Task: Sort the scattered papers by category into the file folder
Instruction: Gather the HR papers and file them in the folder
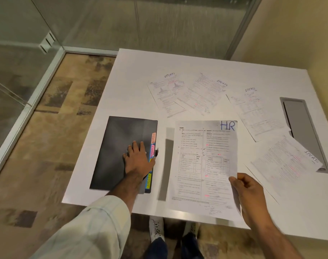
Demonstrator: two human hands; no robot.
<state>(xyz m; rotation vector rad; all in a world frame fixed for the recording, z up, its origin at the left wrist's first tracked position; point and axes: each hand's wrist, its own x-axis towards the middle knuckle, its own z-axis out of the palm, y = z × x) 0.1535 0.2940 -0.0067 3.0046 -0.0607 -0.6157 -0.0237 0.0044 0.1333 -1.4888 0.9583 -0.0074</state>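
Observation:
A black file folder (pixel 114 146) lies shut on the white table's (pixel 133 86) left part, with coloured tabs (pixel 153 144) along its right edge. My left hand (pixel 138 157) rests flat on the folder near those tabs, fingers straight. My right hand (pixel 247 191) pinches the right edge of a printed sheet marked HR (pixel 202 165) and holds it slightly above the table. Several sheets marked SPORTS lie farther back and to the right: one (pixel 165 94), another (pixel 202 94), a third (pixel 256 111) and a fourth (pixel 286 163).
A grey recessed cable hatch (pixel 303 124) sits in the table at the right, partly under two sheets. Glass walls stand behind and to the left. The table's near edge (pixel 159 214) is above my shoes (pixel 156 228).

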